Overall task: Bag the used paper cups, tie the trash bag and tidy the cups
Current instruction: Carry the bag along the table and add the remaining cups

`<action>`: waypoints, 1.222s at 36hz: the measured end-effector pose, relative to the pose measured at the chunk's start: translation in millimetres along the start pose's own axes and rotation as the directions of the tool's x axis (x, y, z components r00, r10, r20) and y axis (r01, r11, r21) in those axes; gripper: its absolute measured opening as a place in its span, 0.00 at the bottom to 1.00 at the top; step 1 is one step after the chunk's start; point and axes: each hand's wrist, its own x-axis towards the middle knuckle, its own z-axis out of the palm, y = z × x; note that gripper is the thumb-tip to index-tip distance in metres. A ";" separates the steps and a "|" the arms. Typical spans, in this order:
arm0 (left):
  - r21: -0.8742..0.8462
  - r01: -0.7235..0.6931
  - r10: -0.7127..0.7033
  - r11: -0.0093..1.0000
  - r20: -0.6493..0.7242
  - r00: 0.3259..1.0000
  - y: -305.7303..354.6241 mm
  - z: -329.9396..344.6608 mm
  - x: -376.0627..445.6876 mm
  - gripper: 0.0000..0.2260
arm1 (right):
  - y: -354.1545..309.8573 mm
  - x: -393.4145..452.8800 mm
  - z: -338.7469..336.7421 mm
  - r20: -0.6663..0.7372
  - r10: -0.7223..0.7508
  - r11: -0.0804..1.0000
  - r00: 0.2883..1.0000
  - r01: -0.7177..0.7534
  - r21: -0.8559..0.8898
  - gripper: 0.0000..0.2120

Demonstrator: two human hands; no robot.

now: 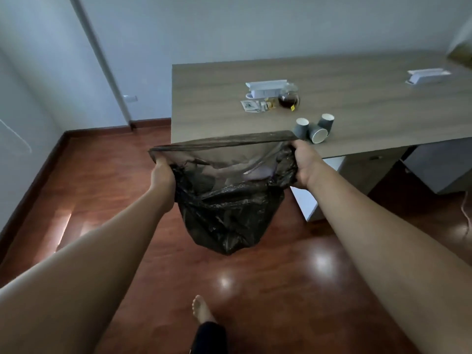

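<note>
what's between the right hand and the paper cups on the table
In the head view, nothing but the trash bag's stretched rim corner and bare table edge separates the right hand from the paper cups.

The fingers of the left hand (163, 172) and the right hand (305, 164) vanish into the gathered rim of the black trash bag (227, 200), so only their backs show. The small packets (251, 106) beside the glass teapot (288, 97) are too small to read. A yellowish object (461, 56) at the table's (357, 103) far right corner is blurred and cut off by the edge.
</note>
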 end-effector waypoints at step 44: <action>0.267 0.080 -0.088 0.960 0.018 0.996 77.6 327.9 346.1 0.25 | -204.7 426.3 -171.7 -0.062 0.002 0.952 0.998 -0.021 -0.306 0.25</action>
